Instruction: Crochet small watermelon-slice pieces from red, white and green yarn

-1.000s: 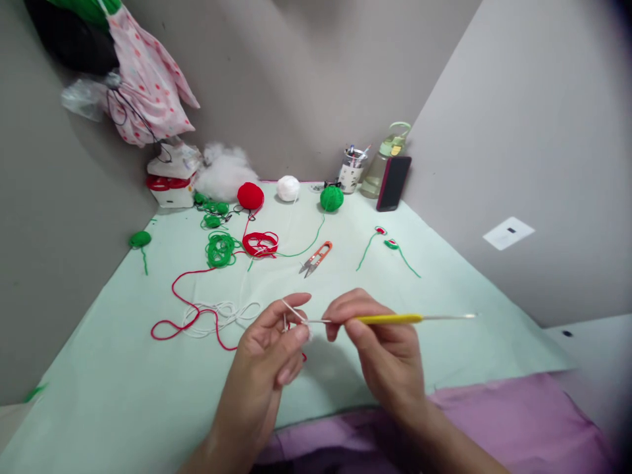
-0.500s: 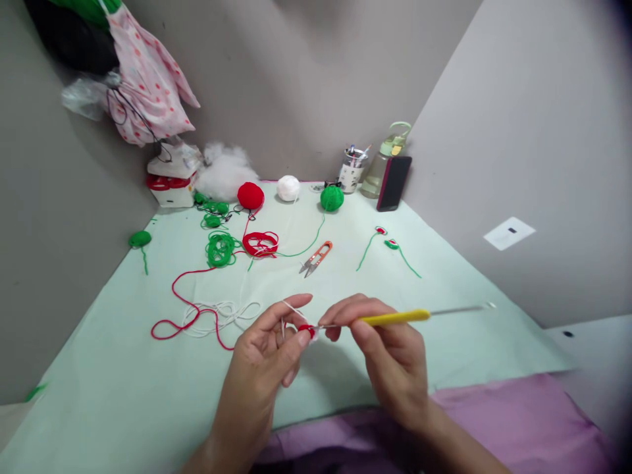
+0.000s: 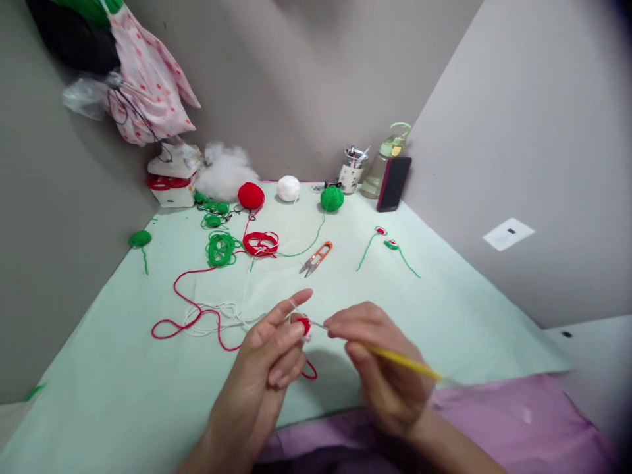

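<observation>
Between the thumb and fingers of my left hand (image 3: 269,345) is a small red and white crochet piece (image 3: 305,326). White yarn runs over its raised index finger, and a red strand hangs below. My right hand (image 3: 382,359) grips a crochet hook (image 3: 402,361) by its yellow handle, its metal tip at the piece's right side. Whether the tip is inside a stitch I cannot tell. Loose red yarn (image 3: 217,311) and white yarn (image 3: 222,318) lie on the table to the left of my hands.
Orange-handled thread snips (image 3: 316,259) lie beyond my hands. Farther back sit a red yarn ball (image 3: 251,195), a white one (image 3: 288,189) and a green one (image 3: 332,197). A phone (image 3: 394,184) leans against a bottle (image 3: 378,168). Two small crocheted pieces (image 3: 392,244) with green tails lie right.
The hook has swung, its rear end dropping toward me and blurring with motion. My left hand has turned slightly, and a red strand now shows beneath it.
</observation>
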Demonstrator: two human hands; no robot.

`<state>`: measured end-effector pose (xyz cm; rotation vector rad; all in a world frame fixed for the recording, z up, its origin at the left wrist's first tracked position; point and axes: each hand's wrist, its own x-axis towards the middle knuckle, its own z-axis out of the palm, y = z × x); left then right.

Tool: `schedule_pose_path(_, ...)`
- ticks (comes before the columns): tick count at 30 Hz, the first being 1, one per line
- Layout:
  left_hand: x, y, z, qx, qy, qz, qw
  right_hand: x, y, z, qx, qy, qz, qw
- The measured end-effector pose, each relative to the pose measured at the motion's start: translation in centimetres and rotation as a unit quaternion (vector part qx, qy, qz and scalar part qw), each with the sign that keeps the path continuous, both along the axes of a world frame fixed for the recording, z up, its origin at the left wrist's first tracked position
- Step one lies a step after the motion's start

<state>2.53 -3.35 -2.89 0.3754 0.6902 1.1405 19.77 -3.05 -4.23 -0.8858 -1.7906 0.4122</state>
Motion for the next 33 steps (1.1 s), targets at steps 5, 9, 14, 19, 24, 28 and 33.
schedule_pose_path(5,0.0,0.1,0.2,0.028,0.060,0.022,0.998,-0.8,0.8,0.2,-0.134,0.245,0.111,0.954)
schedule_pose_path(9,0.4,-0.3,-0.4,0.050,0.118,0.032,0.991,-1.1,0.9,-0.3,-0.171,0.273,0.125,0.938)
schedule_pose_path(14,0.4,-0.3,-1.0,0.062,0.158,0.045,0.984,-0.9,0.8,-0.4,-0.179,0.282,0.136,0.933)
schedule_pose_path(19,0.4,-0.2,-0.9,0.037,0.154,0.057,0.986,-1.0,0.5,-0.1,-0.145,0.267,0.106,0.947)
schedule_pose_path(24,0.6,-0.3,-0.4,0.034,0.143,0.086,0.985,-1.1,-0.1,0.0,-0.097,0.211,0.080,0.969)
schedule_pose_path(28,0.5,-0.3,-0.2,0.020,0.141,0.064,0.988,-1.1,-0.2,0.0,-0.090,0.214,0.078,0.970)
schedule_pose_path(33,0.6,-0.3,-0.7,0.052,0.145,0.061,0.986,-1.2,0.0,-0.4,-0.122,0.218,0.089,0.964)
